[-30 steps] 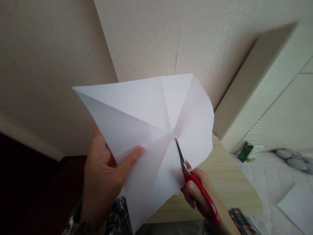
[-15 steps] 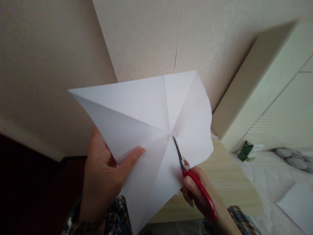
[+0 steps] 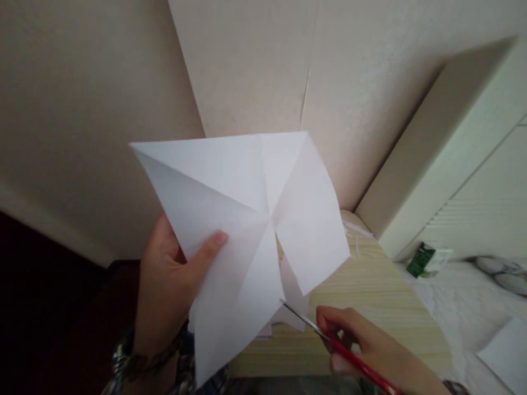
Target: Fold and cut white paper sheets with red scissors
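Left hand [image 3: 168, 274] at 8 o'clock is pinching the central paper [image 3: 230, 192], thumb uppermost; right hand [image 3: 368, 337] at 5 o'clock, fingers curled, is gripping scissors [image 3: 358, 362]. Cutting is apparently being performed; the next move is probably requiring steady paper and aligned scissors.

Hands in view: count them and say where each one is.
2: left hand, left of centre, gripping the white paper; right hand, at lower right, holding the red-handled scissors.

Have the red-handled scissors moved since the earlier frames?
Yes. Judged against the green-and-white box, the red-handled scissors have moved down the picture, toward the wearer; their tip now sits lower than the box.
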{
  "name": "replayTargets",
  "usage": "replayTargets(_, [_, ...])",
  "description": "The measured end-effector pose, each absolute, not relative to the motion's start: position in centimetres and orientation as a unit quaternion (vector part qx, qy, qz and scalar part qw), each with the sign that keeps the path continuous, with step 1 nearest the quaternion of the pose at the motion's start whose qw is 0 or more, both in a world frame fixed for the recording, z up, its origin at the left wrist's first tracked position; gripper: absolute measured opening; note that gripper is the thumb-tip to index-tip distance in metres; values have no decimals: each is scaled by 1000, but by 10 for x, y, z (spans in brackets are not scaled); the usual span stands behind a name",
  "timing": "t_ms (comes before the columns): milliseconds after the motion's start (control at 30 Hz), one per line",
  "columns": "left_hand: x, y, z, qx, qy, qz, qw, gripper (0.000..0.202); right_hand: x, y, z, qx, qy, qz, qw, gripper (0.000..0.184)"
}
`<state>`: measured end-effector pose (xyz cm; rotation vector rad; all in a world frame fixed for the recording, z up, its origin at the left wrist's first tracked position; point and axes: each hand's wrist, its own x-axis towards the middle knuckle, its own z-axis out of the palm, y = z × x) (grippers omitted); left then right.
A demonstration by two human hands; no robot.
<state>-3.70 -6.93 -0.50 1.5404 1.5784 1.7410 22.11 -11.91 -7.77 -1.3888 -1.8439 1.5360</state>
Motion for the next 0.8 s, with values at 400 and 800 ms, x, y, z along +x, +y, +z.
replayTargets(400, [-33, -68, -13, 518, 531, 631, 228, 20, 239, -127, -68, -409, -622, 537, 397, 72])
replayTargets(800, [-35, -84, -13, 500, 527, 631, 270, 21, 198, -103, -59, -330, -663, 561, 371, 55])
